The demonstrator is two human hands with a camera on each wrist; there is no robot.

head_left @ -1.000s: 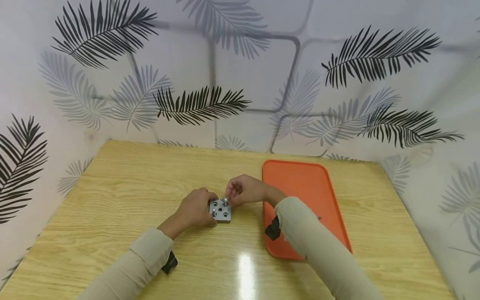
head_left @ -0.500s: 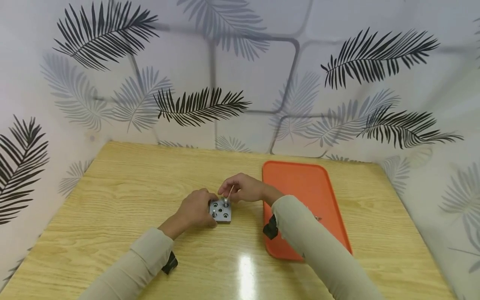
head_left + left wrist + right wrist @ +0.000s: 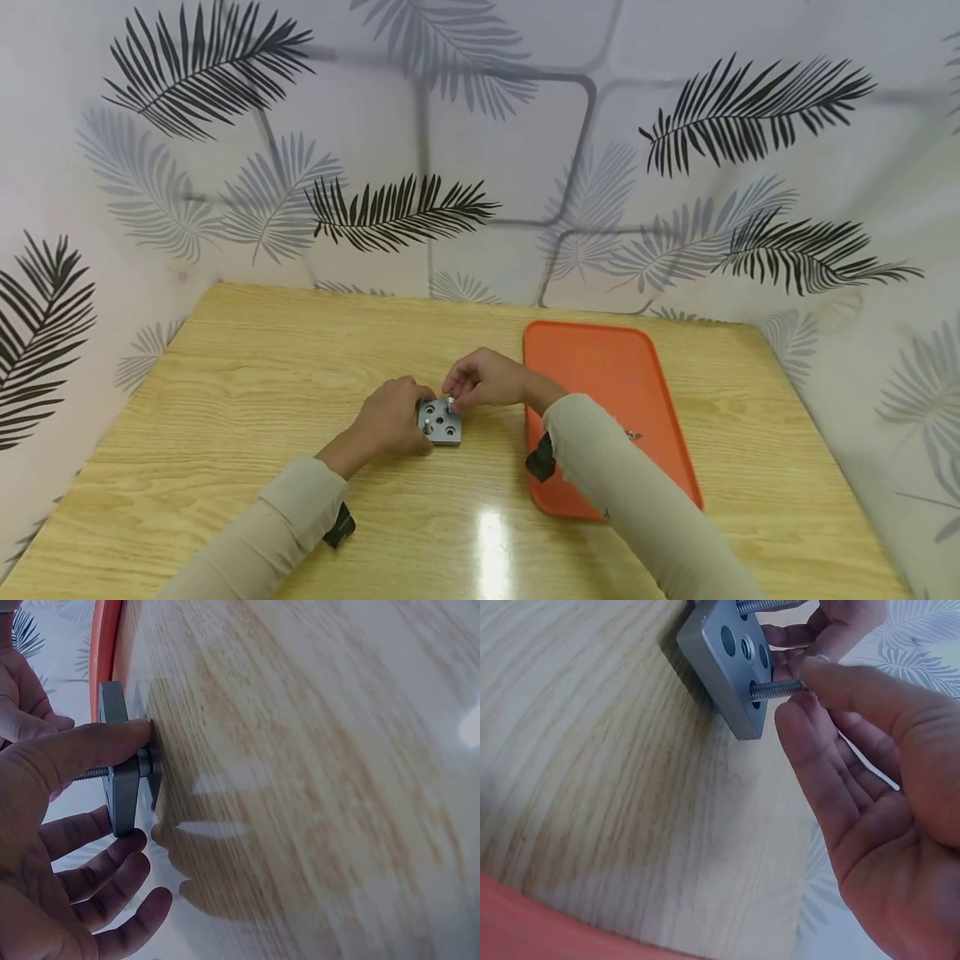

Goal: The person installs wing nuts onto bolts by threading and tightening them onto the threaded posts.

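Note:
A square grey metal plate (image 3: 440, 422) with several round holes is held just over the wooden table. My left hand (image 3: 390, 415) grips its left side, the thumb along the near edge and the fingers at the far one. Two threaded bolts stand up through the plate; the head of one shows beneath it in the left wrist view. With thumb and forefinger, my right hand (image 3: 491, 379) pinches a small silver nut (image 3: 451, 402) at the top of the far-right bolt (image 3: 774, 691). The fingertips mostly hide the nut in the right wrist view.
An orange tray (image 3: 592, 350) lies to the right, under the right forearm. Small metal parts (image 3: 633, 434) sit in it, partly behind the sleeve. A leaf-patterned wall covering (image 3: 480, 150) rises behind the wooden table (image 3: 300, 350).
The right fingers have spread and closed again around the top of the far-right bolt, shifting slightly left and back. The left hand and the plate have stayed in place.

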